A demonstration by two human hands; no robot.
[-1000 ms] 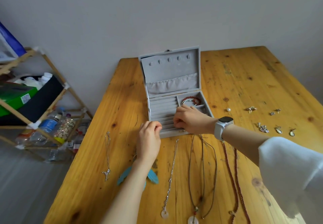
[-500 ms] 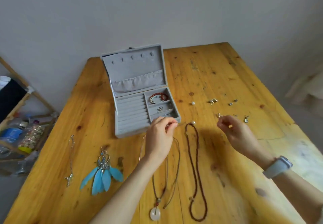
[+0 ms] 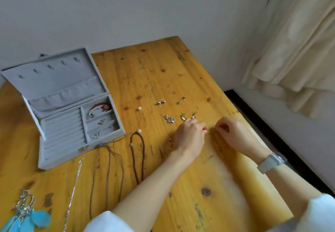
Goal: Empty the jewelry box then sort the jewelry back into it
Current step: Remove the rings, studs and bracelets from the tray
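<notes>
Both hands have left the jewelry box (image 3: 59,108) and are now working at about 3 o'clock of it on the table (image 3: 181,186), just below the loose earrings (image 3: 183,117). The left hand (image 3: 190,135) and right hand (image 3: 233,132) are each curling fingertips together as if pinching something very fine; what they are holding cannot be told. By my judgement the sorting is moving on to the small pieces. The box is standing open at the table's 9 o'clock side: its right compartments are holding a red bracelet (image 3: 99,107) and, nearer, small silver items (image 3: 101,122); the ring rolls on the left are showing nothing. Necklaces (image 3: 137,150) are lying at 6 o'clock of the box.
</notes>
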